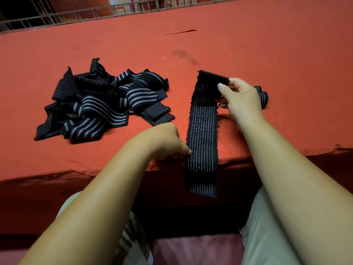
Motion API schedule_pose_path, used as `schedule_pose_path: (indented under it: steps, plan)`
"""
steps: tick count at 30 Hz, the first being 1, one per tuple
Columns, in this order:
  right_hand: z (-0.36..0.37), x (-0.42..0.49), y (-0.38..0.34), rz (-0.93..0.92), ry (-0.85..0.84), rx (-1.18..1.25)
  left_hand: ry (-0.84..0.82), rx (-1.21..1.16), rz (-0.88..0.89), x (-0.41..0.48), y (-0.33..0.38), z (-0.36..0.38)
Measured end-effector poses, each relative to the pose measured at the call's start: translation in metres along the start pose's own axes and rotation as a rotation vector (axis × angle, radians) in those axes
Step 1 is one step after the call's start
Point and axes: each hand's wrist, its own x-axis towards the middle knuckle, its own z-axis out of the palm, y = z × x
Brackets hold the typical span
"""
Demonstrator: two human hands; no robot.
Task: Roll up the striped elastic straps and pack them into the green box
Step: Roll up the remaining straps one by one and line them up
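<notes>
A broad red felt-covered table [267, 44] carries a loose heap of black, grey-striped elastic straps [101, 104]. One long black pin-striped strap [203, 131] lies over the table's near edge. Rolling seems about to begin: the right hand [240, 98] pinches its folded top end, while the left hand [170, 142] pinches its side edge. A small rolled strap [263, 94] lies just behind the right hand. Next, the top end needs tight, even turns. No green box is in view.

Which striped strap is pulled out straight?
The strap between the hands: right hand pinches its far end, left hand its side edge. Others: a pile, rolls.
</notes>
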Motion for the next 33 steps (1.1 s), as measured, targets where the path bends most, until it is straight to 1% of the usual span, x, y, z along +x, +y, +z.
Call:
schedule_pose_path:
  steps: [4, 8, 15, 19, 22, 23, 25, 30, 33]
  plan:
    - [0.002, 0.002, 0.0, -0.02, -0.008, -0.018, -0.034, 0.056, 0.004, -0.006, 0.002, 0.001]
    - [0.005, 0.003, -0.002, -0.013, -0.003, -0.019, 0.022, 0.065, 0.016, -0.008, 0.001, 0.009]
    - [0.006, -0.004, -0.008, -0.036, -0.025, -0.011, 0.044, 0.108, 0.078, -0.009, -0.002, 0.014]
    - [0.004, -0.008, -0.008, -0.057, -0.047, -0.014, 0.011, 0.068, 0.107, -0.009, -0.008, 0.009]
    - [0.004, -0.01, -0.01, -0.08, -0.059, -0.036, 0.013, -0.013, 0.117, -0.002, -0.012, 0.003]
    - [0.004, -0.011, -0.011, -0.086, -0.063, -0.045, 0.051, -0.042, 0.124, 0.001, -0.013, 0.001]
    - [0.004, -0.011, -0.013, -0.101, -0.074, -0.057, 0.175, -0.118, 0.163, 0.01, -0.013, -0.003]
    - [0.006, -0.004, -0.015, -0.13, -0.117, -0.065, 0.492, -0.419, 0.306, 0.04, -0.007, -0.019]
    - [0.008, 0.003, -0.013, -0.115, -0.162, -0.077, 0.555, -0.518, 0.423, 0.054, 0.002, -0.031]
